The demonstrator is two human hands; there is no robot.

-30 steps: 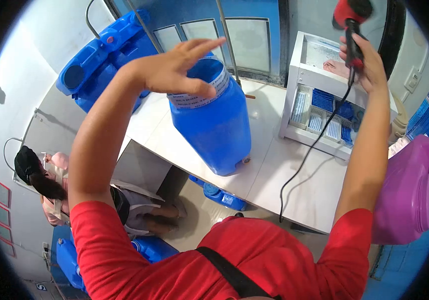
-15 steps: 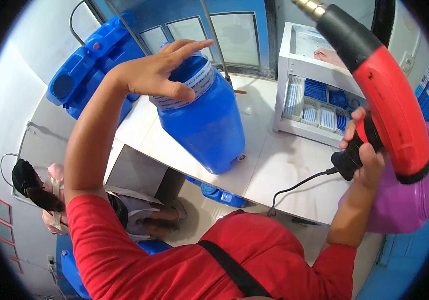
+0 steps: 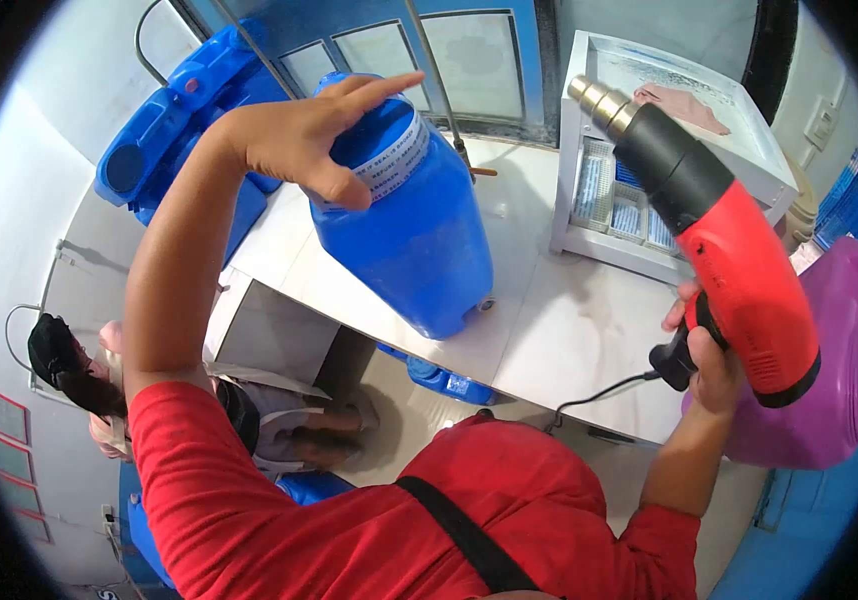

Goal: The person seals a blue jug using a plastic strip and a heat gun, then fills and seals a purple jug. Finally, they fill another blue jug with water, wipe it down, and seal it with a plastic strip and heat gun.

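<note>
A large blue water container (image 3: 414, 250) stands on the white counter, with a printed plastic seal band (image 3: 397, 167) around its neck. Over the container's top, my left hand (image 3: 294, 145) has its fingers and thumb spread, the thumb beside the band. My right hand (image 3: 713, 368) is wrapped around the handle of a red and black heat gun (image 3: 744, 285). Its metal nozzle points up and to the left, apart from the container. From the handle a black cord (image 3: 589, 392) runs down past the counter's front edge.
Behind the gun sits a white shelf unit (image 3: 579, 130) with small baskets and a pink cloth on top. A purple container (image 3: 829, 390) is at the right. More blue containers (image 3: 184, 130) stand at the back left. Another person (image 3: 99, 390) is at the lower left.
The heat gun in my right hand has come down and to the left, uncovering the shelf top. My left hand has shifted only slightly at the container's top.
</note>
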